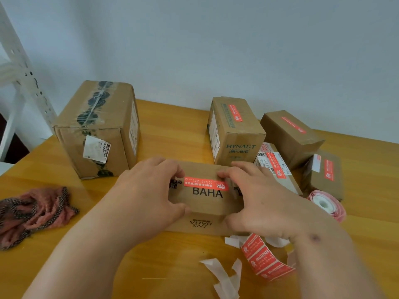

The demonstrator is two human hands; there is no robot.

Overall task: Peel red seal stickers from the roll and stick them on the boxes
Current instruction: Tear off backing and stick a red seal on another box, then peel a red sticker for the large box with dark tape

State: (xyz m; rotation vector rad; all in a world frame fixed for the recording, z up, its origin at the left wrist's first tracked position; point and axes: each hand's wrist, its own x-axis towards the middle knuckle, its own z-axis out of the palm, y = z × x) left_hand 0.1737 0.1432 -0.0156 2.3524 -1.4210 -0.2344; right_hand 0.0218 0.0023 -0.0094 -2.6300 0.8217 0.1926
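Observation:
A small brown box printed "BAHA" (207, 203) lies on the wooden table in front of me. A red seal sticker (206, 184) lies flat across its top, above the lettering. My left hand (146, 190) grips the box's left end, fingertips on top at the sticker's left end and thumb on the front face. My right hand (259, 199) grips the right end the same way, with its fingertips on the sticker's right end. The sticker roll (326, 205) lies to the right, and its loose strip of red stickers (266, 261) trails under my right wrist.
A large taped box (97, 128) stands at the back left. Several smaller boxes with red stickers, one marked HYNAUT (234, 130), crowd the back right. White backing scraps (224, 275) lie near the front. A pink cloth (32, 212) lies at the left, below a white shelf frame (21, 72).

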